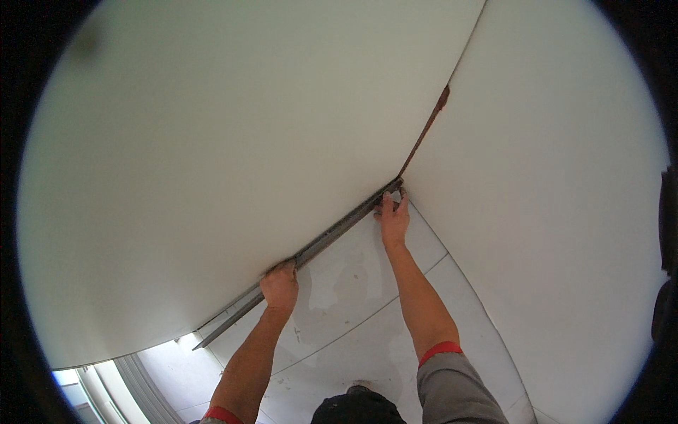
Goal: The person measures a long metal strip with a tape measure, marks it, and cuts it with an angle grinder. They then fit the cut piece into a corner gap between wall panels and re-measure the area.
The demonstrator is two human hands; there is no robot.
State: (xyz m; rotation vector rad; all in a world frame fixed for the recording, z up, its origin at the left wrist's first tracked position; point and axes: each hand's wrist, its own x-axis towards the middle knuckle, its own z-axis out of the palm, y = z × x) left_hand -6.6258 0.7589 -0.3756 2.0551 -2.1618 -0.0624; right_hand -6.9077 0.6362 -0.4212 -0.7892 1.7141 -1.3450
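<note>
A long, narrow dark grey skirting strip (335, 232) runs slantwise along the foot of the pale wall. Its far right end sits at the corner, while its near left end stands a little away from the wall. Partway along it, my left hand (280, 286) is closed round the strip, fingers hidden behind it. My right hand (393, 220) grips the strip's far end by the corner, with thumb and fingers bent about it.
Pale walls meet at a corner seam with a brown, stained gap (427, 131). Below lies a light tiled floor (339, 304) with smudges and dark joints. A black rounded thing (358, 408) shows at the bottom edge. Pale window or door framing (116, 385) stands at lower left.
</note>
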